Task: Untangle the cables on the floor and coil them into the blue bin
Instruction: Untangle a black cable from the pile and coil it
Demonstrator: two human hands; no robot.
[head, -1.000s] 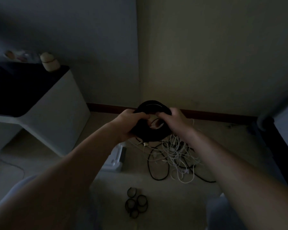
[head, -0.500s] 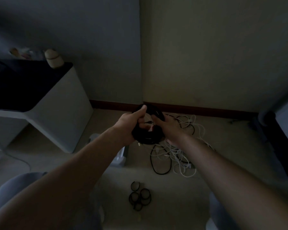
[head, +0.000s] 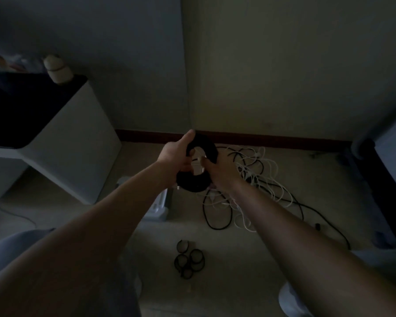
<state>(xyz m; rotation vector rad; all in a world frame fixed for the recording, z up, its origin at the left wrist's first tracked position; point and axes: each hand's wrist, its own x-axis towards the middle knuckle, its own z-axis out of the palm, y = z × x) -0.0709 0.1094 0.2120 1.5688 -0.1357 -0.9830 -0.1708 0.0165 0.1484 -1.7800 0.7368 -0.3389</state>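
Note:
A thick black coiled cable (head: 196, 183) hangs in the air in front of me, held by both hands. My left hand (head: 176, 152) grips its left side with the thumb up over the top. My right hand (head: 220, 168) grips its right side, fingers through the middle hole. Under and right of the hands a tangle of white and black cables (head: 256, 179) lies on the floor near the baseboard. A pale bin (head: 159, 205) sits on the floor, mostly hidden by my left forearm; its colour is unclear in the dim light.
Several small black loop ties (head: 189, 260) lie on the floor close to me. A white cabinet with a dark top (head: 62, 143) stands at the left. Dark furniture (head: 380, 179) borders the right. The room's corner is straight ahead.
The coil and both hands have dropped lower and a little further from me, and the coil now hangs more on edge, with the hole showing.

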